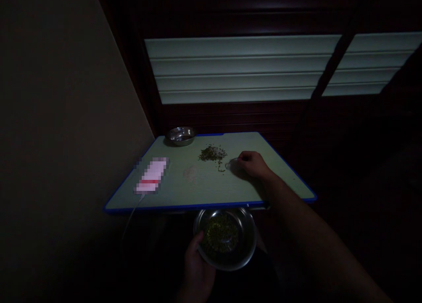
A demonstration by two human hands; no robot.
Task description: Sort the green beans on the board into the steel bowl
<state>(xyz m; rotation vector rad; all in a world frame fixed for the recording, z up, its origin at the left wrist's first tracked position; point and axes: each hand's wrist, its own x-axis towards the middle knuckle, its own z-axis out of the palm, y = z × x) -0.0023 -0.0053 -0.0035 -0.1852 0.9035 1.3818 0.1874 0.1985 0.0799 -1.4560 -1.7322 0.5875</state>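
Note:
My left hand (198, 268) grips the near left rim of a shiny metal bowl (248, 243), thumb over the edge. The bowl is held below the table's front edge, with many small green beans (220, 235) inside. Above the table, my right hand (253, 163) is closed on a small, pale, see-through thing with a rounded end (231, 164); its exact kind is too dim to tell. Just left of it lies a loose pile of green beans (211, 153) with some whitish grains mixed in. A few beans trail from the pile toward that rounded end.
A pale green table (171, 193) with a blue rim stands against dark wooden panels. Another metal bowl (181, 138) sits at its back left corner. A blurred-out phone (151, 175) with a white cable (130, 219) lies at left. Pale grains (191, 173) form a thin patch.

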